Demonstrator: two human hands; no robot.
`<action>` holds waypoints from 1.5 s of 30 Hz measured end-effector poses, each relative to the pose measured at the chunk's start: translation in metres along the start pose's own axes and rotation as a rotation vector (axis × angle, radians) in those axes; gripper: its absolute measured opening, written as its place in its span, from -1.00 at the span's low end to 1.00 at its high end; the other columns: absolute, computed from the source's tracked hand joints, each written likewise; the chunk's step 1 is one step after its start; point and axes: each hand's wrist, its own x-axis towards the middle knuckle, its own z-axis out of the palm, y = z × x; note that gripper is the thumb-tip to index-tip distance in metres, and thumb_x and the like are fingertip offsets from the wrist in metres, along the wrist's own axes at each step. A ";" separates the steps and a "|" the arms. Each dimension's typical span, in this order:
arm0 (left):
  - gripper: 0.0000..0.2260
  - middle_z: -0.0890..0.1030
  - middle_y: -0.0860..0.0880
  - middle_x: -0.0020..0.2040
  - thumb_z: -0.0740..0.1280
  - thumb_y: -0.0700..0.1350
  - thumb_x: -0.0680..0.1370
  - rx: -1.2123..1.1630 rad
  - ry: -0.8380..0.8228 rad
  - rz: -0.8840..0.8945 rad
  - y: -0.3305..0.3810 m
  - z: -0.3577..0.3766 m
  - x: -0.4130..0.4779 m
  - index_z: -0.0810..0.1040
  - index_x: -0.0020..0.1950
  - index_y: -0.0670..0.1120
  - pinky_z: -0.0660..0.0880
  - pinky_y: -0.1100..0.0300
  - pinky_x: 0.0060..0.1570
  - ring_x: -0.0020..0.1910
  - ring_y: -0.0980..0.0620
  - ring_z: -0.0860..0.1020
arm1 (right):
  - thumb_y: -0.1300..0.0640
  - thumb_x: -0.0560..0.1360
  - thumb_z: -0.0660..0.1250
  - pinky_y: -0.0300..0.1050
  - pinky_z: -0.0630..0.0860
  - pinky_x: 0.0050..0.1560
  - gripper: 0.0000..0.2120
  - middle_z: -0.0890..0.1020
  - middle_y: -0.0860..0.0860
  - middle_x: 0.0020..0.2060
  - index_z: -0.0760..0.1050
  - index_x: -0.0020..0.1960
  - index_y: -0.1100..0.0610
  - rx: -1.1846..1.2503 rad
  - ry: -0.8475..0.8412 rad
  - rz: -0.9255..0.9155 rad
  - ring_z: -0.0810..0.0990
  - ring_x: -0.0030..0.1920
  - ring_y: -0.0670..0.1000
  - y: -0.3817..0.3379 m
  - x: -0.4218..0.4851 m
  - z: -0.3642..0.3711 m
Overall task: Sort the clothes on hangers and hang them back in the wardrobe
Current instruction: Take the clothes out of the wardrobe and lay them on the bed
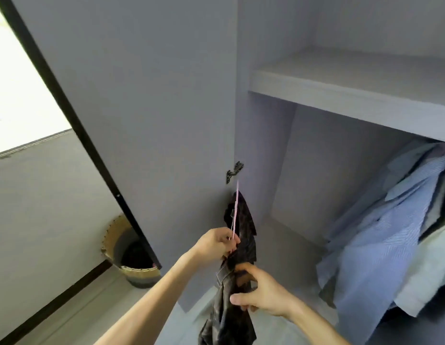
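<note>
Dark garment (245,227), draped on a pink hanger (236,202), was held before the open wardrobe (316,170). The right hand (262,293) gripped its cloth; the left hand (214,244) pinched the hanger. Inside, blue shirts (380,245) hung beneath a shelf (341,80). A woven basket (111,235), its contents dark and unclear, stood on the floor (74,317) behind the door (141,108).

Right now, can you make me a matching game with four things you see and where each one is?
1 pink hanger
2 blue shirt
3 woven basket
4 dark garment

A low down, beside the wardrobe door
B under the shelf
C gripped by the right hand
D pinched by the left hand

Pairs: 1-D, 2-B, 3-A, 4-C
</note>
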 end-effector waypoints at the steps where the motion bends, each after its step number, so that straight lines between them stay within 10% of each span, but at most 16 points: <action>1: -0.86 0.64 -0.03 -0.05 0.27 -0.16 0.63 -0.014 0.013 -0.032 -0.018 -0.005 -0.016 0.63 0.04 -0.03 0.59 -0.01 0.10 -0.10 0.00 0.58 | 0.20 0.46 0.50 -0.24 0.46 -0.33 -0.51 0.59 0.08 0.06 0.41 0.30 -0.02 -0.065 -0.029 0.001 0.60 -0.32 -0.07 -0.001 0.003 0.007; 9: -0.90 0.59 0.11 -0.20 0.36 0.02 0.57 -0.154 0.159 -0.251 -0.131 -0.014 -0.165 0.63 -0.05 0.04 0.43 0.28 -0.13 -0.19 0.17 0.53 | 0.08 0.52 0.42 -0.30 0.47 -0.03 -0.63 0.54 -0.07 0.19 0.44 0.28 -0.10 -0.450 0.013 -0.250 0.61 -0.02 -0.05 -0.028 0.062 0.072; 14: -0.73 0.57 0.08 -0.29 0.38 0.18 0.54 -0.319 0.435 -0.334 -0.167 0.006 -0.274 0.65 -0.15 -0.01 0.35 0.21 -0.23 -0.29 0.16 0.48 | -0.33 0.43 0.32 -0.04 0.29 0.41 -0.57 0.41 -0.28 0.29 0.51 0.24 -0.21 -1.001 -0.373 -0.536 0.33 0.34 -0.10 -0.054 0.094 0.155; 18: -0.71 0.54 0.03 -0.30 0.41 0.13 0.55 -0.472 0.733 -0.402 -0.175 0.029 -0.366 0.63 -0.25 -0.04 0.33 0.21 -0.23 -0.31 0.13 0.45 | -0.65 0.31 -0.04 0.03 0.40 0.30 -0.43 0.54 -0.30 0.09 0.54 -0.11 -0.32 -1.210 -0.641 -0.723 0.42 0.25 -0.12 -0.053 0.100 0.234; 23: -0.76 0.49 0.15 -0.40 0.41 0.02 0.57 -0.642 1.110 -0.510 -0.161 0.094 -0.461 0.64 -0.28 -0.01 0.29 0.34 -0.30 -0.37 0.20 0.40 | -0.26 0.50 0.32 -0.17 0.50 0.04 -0.79 0.55 -0.21 0.04 0.45 0.03 -0.19 -1.156 -0.933 -0.840 0.53 0.02 -0.14 -0.050 0.048 0.319; 27: -0.82 0.59 0.02 -0.25 0.45 0.02 0.54 -0.791 1.404 -0.569 -0.138 0.170 -0.508 0.74 -0.05 -0.07 0.34 0.33 -0.26 -0.26 0.12 0.45 | -0.24 0.51 0.31 -0.18 0.37 0.19 -0.51 0.42 -0.27 0.19 0.32 0.41 -0.27 -1.166 -1.153 -1.063 0.39 0.19 -0.16 -0.030 0.009 0.367; 36: -0.80 0.47 0.20 -0.42 0.36 -0.22 0.60 -0.907 1.905 -0.712 -0.069 0.338 -0.589 0.67 0.19 -0.10 0.27 0.39 -0.31 -0.39 0.25 0.36 | -0.28 0.58 0.16 0.06 0.31 0.31 -0.58 0.50 -0.23 0.30 0.31 0.42 -0.29 -1.363 -1.376 -1.470 0.45 0.34 -0.02 0.054 -0.125 0.446; 45: -0.78 0.65 0.22 0.17 0.35 -0.08 0.62 -0.853 2.018 -1.002 -0.020 0.515 -0.696 0.67 0.20 0.18 0.42 0.44 -0.06 -0.03 0.29 0.58 | -0.04 0.60 0.26 -0.04 0.50 0.08 -0.65 0.58 -0.21 0.00 0.42 0.35 -0.32 -1.339 -1.818 -1.408 0.58 0.12 -0.03 0.171 -0.301 0.487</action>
